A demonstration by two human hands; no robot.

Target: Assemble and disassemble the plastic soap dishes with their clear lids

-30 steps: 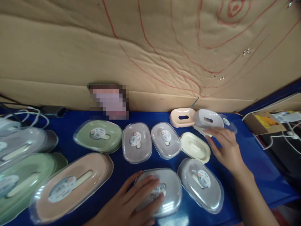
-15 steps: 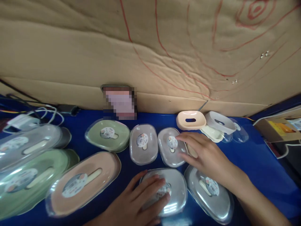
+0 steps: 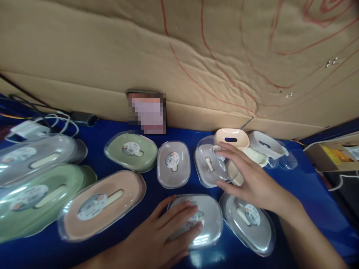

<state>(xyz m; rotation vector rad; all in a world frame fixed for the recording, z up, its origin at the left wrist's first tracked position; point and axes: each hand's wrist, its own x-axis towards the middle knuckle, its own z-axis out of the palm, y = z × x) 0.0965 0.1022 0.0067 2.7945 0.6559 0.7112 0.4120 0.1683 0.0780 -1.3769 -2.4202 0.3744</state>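
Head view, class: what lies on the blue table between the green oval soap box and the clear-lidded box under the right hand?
One grey rounded soap box with a clear lid and round label, seen in the head view.

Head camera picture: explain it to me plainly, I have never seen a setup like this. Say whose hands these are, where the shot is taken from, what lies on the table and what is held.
The camera sits on a person's head and looks down at their own two bare hands. The blue table stands against a cardboard wall. On it lie oval soap dishes under clear lids, grey, green and pink, some large at the left. The left hand lies flat on a grey lidded dish near the front. The right hand grips a tilted clear-lidded dish. Behind it stand bare trays, one peach tray among them.
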